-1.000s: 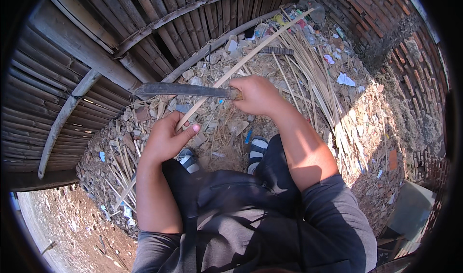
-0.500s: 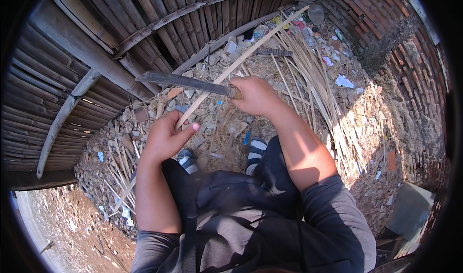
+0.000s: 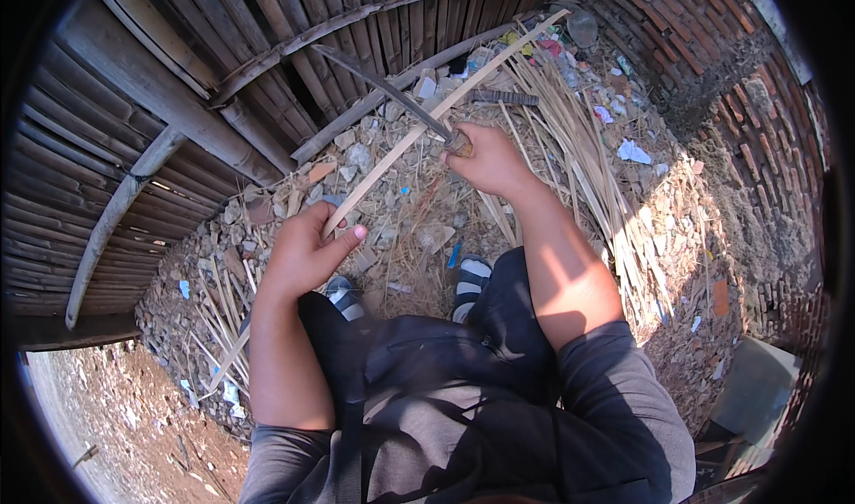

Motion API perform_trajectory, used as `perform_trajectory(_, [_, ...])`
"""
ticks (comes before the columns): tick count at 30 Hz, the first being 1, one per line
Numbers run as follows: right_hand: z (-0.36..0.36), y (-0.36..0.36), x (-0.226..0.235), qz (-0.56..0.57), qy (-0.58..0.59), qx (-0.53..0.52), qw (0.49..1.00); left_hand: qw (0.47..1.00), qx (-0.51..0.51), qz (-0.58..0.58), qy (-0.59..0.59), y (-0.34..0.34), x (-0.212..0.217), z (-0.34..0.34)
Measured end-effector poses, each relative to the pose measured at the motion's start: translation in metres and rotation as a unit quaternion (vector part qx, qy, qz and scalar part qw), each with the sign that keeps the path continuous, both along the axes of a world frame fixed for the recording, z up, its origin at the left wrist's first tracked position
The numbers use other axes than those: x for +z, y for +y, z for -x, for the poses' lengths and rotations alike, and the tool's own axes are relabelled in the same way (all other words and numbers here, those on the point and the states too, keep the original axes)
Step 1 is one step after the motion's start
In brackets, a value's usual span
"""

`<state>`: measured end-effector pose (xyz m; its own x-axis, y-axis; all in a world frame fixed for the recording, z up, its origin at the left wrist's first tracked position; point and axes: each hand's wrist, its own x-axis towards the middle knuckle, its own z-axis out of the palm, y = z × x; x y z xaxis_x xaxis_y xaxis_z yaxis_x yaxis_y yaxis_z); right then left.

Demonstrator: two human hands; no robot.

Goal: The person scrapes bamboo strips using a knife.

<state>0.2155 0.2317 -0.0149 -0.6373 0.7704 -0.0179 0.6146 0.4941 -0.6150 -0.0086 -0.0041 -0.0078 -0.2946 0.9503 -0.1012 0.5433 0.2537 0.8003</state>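
Note:
A long pale bamboo strip [image 3: 387, 159] slants from my left hand [image 3: 307, 247] up to the far right. My left hand is closed around its near end, the thumb out along one side. In my right hand [image 3: 490, 160] is the wooden handle of a machete [image 3: 385, 87], gripped in closed fingers. Its dark blade crosses the strip near the handle and points to the far left, toward the bamboo wall. Whether the edge presses into the strip I cannot tell.
Many split strips [image 3: 597, 161] lie on the rubble at the right, with more strips [image 3: 223, 312] at the left. A dark ridged bar [image 3: 503, 98] lies beyond my right hand. A bamboo wall [image 3: 134, 85] rises at left, a brick wall [image 3: 766, 161] at right. My sandalled feet are below.
My right hand has moved farther away and slightly right along the strip. The machete's blade has swung from pointing left to pointing far left. My left hand has stayed in place.

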Motion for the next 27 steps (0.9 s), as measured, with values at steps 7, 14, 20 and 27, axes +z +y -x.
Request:
perform_trajectory(7, [0.01, -0.022, -0.005, -0.071, -0.021, 0.166, 0.983, 1.0, 0.006, 0.025, -0.017, -0.001, 0.003, -0.001])
perform_trajectory(14, [-0.016, 0.026, -0.015, -0.003, 0.055, -0.034, 0.998, 1.0, 0.002, 0.018, -0.011, 0.001, 0.005, -0.001])
perform_trajectory(20, [0.003, -0.001, -0.011, -0.02, 0.003, 0.029, 0.999, 1.0, 0.014, -0.01, -0.005, -0.001, -0.002, 0.0])
perform_trajectory(27, [0.008, -0.012, 0.002, -0.028, -0.056, 0.135, 0.989, 1.0, 0.007, 0.005, -0.009, -0.002, 0.002, -0.001])
